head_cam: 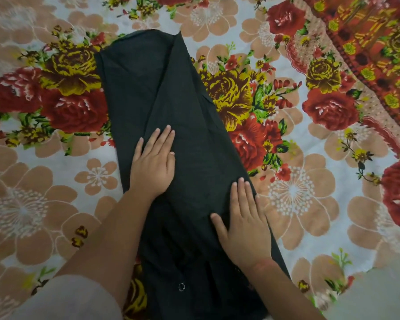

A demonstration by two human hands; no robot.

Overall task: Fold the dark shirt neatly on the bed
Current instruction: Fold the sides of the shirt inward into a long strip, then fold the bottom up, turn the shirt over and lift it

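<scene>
The dark shirt lies on the bed as a long narrow strip, its sides folded in toward the middle, running from the far centre down to the near edge of the view. A small button or ring shows near its close end. My left hand rests flat on the shirt's middle, fingers straight and together. My right hand presses flat on the shirt's right edge, closer to me, thumb spread out to the left.
The bed is covered by a floral sheet with red, yellow and peach flowers. A red and orange patterned border band runs diagonally at the upper right. A pale floor patch shows at the bottom right corner.
</scene>
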